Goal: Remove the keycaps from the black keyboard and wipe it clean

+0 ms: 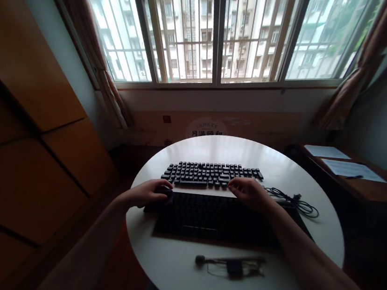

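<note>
Black keycaps (207,172) stand in rows directly on a round white table (152,253). In front of them lies a dark keyboard base (206,217), its surface too dim to make out in detail. My left hand (150,192) is closed around a dark purple cloth (168,196) at the base's upper left corner. At the lower right of the rows, my right hand (246,190) has its fingers pinched together at a keycap, which they partly hide. My right forearm crosses over the right part of the base.
A coiled black cable (301,204) lies right of the keycaps. Near the table's front are a small brush-like tool (200,259) and a dark square piece (235,267), both blurred. A wooden side table (385,192) with paper sheets (352,169) and a pen stands at right.
</note>
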Available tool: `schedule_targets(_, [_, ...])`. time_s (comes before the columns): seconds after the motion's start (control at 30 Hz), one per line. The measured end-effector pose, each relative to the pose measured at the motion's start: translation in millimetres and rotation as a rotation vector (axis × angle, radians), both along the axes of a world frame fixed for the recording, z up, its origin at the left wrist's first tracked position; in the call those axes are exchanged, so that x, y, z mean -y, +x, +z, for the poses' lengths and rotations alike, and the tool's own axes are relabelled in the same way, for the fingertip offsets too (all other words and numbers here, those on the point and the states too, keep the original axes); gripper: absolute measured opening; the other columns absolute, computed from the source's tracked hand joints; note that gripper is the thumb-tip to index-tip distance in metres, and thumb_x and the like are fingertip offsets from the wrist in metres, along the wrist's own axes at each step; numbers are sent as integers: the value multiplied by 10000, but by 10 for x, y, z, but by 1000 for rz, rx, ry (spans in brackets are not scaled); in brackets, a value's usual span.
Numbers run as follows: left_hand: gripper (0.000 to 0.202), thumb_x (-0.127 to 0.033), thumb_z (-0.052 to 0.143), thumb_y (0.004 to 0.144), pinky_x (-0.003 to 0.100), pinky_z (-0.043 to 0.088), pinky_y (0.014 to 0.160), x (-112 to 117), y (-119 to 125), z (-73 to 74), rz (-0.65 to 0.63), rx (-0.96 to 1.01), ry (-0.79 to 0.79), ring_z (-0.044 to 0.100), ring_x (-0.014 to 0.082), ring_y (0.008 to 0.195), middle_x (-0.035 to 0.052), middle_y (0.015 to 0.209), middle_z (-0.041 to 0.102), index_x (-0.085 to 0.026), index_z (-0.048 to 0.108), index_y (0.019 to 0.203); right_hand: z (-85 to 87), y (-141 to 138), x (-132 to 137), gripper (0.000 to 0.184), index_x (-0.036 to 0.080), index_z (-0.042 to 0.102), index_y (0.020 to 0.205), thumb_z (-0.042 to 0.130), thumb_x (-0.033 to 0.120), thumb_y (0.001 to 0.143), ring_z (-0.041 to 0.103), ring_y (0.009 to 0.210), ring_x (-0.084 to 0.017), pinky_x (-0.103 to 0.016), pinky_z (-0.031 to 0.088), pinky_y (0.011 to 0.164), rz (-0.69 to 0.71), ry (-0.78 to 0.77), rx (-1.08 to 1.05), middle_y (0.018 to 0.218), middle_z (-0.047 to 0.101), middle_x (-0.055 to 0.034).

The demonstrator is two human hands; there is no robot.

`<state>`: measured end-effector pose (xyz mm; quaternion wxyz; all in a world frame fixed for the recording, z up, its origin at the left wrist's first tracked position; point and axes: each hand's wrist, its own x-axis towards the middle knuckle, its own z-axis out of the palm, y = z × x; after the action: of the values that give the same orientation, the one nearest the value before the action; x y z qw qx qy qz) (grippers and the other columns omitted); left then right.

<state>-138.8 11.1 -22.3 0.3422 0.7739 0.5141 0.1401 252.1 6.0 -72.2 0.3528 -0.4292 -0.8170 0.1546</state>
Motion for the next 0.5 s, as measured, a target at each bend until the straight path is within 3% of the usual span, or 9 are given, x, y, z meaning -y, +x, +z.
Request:
schedule_targets(0.1, [408,-373,706,757,313,525,818,-39,54,-50,-57,0,-17,653,249,952,65,1040,695,-202,660,1125,-34,-12,-21,166,193,737,896,595,279,891,647,651,-157,-247,461,613,1,-27,8,755,720,-27])
schedule_targets(0.23, [416,-399,695,764,291,525,769,-36,132,29,-123,1,-27,656,228,901,52,1011,693,-204,656,1129,-24,-13,-27,170,192,737,899,596,287,892,647,650,-160,-249,459,612,-3,-29,-18,747,717,-26])
schedule_targets(0.37, [371,-368,647,749,297,513,800,-68,218,17,-12,-179,98,657,244,945,58,1050,710,-208,688,1081,-25,-3,-37,165,192,740,905,598,275,886,649,648,-162,-252,458,613,-7,-34,-28,735,713,-27])
schedule_targets(0.5, [360,-443,605,775,308,499,802,-81,280,-72,87,-291,154,658,258,952,72,1031,723,-201,699,1024,-54,-7,-58,180,205,742,939,596,173,839,657,662,-156,-246,464,631,33,-88,-12,743,715,-12])
